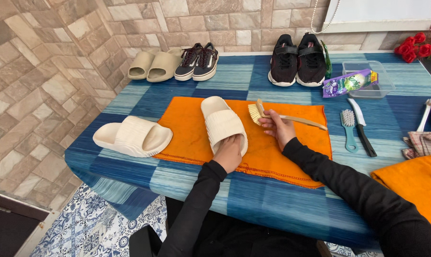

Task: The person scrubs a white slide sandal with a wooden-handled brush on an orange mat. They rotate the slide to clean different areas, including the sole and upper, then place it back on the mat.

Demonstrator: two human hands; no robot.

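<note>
Slide sits on our orange cloth — left hand clamps its end, right hand grips the brush; a loose hold, we judge, lets it skid.

Relative to the clear plastic tub — purple packet lying across it; black sneakers just left; teal brush and black-handled tool below; red flowers above right; dark low-top sneakers and beige slides far left.
</note>
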